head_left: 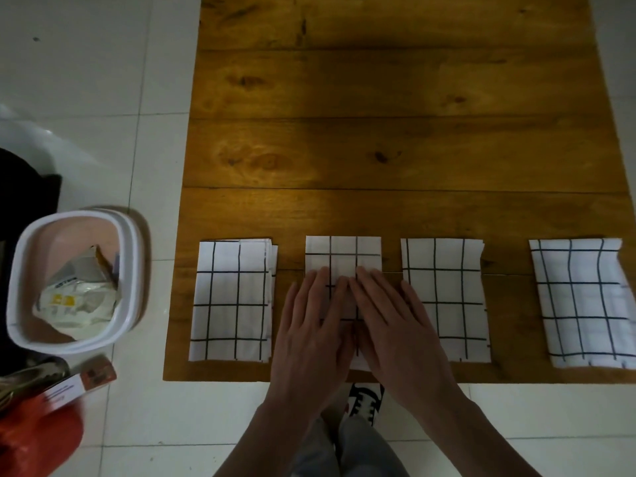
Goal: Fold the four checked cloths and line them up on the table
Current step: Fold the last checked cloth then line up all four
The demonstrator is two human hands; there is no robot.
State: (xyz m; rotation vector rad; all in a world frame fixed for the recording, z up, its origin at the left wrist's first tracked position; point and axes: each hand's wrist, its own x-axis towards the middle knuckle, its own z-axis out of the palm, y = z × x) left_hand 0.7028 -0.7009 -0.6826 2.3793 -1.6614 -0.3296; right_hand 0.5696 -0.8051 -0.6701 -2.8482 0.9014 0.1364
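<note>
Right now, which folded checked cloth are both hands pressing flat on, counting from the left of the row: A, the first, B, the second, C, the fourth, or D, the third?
B: the left hand and right hand lie flat, fingers straight, on the second cloth; the other three cloths lie untouched.

My left hand [315,325] and my right hand [389,321] lie flat side by side, low in the middle of the frame, palms down, fingers straight and pointing toward the top. Their inner edges touch. Both bare forearms run down to the bottom edge, angling apart.
</note>
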